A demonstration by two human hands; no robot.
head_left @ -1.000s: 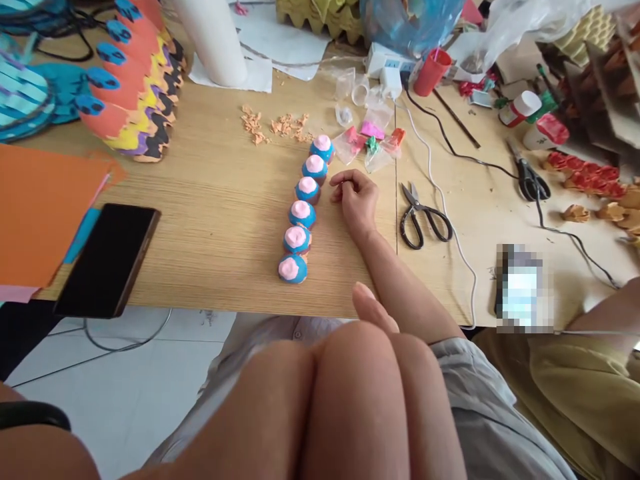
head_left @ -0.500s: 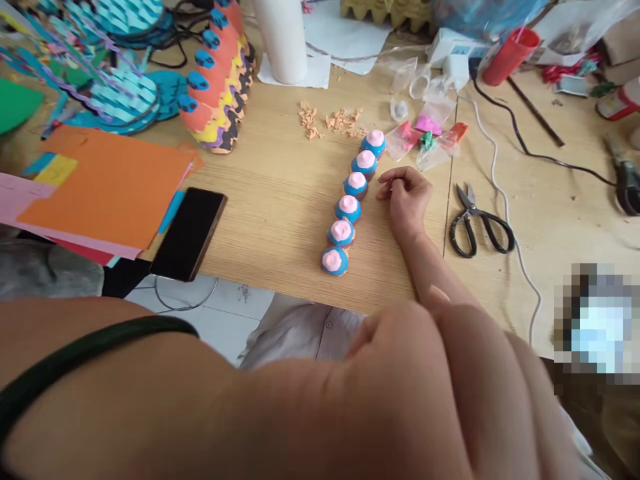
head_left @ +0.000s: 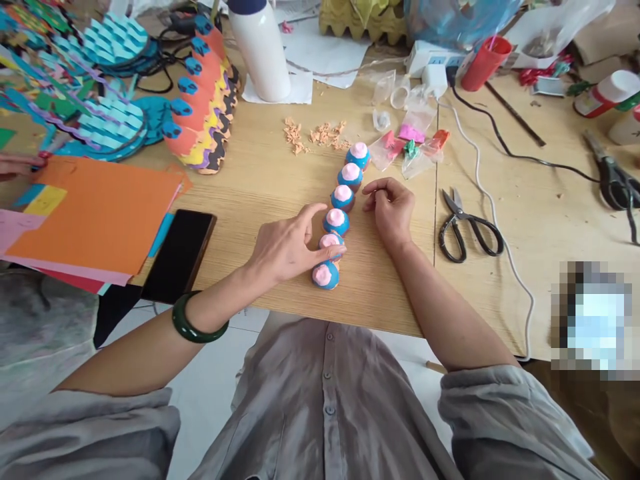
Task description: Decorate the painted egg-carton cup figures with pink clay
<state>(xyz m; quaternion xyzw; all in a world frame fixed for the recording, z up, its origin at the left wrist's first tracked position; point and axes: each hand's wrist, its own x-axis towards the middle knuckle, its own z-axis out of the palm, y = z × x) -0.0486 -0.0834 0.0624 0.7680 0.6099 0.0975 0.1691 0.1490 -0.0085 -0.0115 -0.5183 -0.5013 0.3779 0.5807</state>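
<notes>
1. Blue-and-pink clay buns [head_left: 343,198] stand in a row mid-counter [head_left: 250,175].
2. Left hand [head_left: 285,247] is spread, its fingertips apparently touching the second-nearest bun [head_left: 330,241], though that is hard to tell.
3. Right hand [head_left: 390,210] curls loosely beside the row, pinching nothing.

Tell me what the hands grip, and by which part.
Nothing is gripped. The left hand only rests its fingertips against a pink-topped blue ball; the right hand lies curled and empty on the table.
</notes>
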